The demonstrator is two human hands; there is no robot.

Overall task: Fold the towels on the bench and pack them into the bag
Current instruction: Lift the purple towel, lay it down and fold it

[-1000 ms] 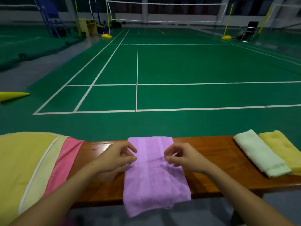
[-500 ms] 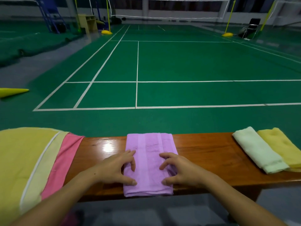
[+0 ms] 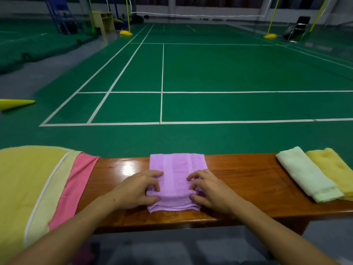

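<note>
While both hands (image 3: 137, 190) (image 3: 208, 188) pinch the near fold of the purple terry towel (image 3: 176, 169), two folded towels, pale green (image 3: 305, 175) and yellow (image 3: 332, 165), wait far right on the wooden bench (image 3: 248, 180); nothing looks packed.

Both hands low, left hand (image 3: 136, 190) and right hand (image 3: 211, 189) pinching (fingers curled), forearms converging

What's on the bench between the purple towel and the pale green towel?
Nothing: in the head view, only bare bench wood separates the purple towel from the pale green towel; the right hand grips the purple towel's near right corner.
</note>
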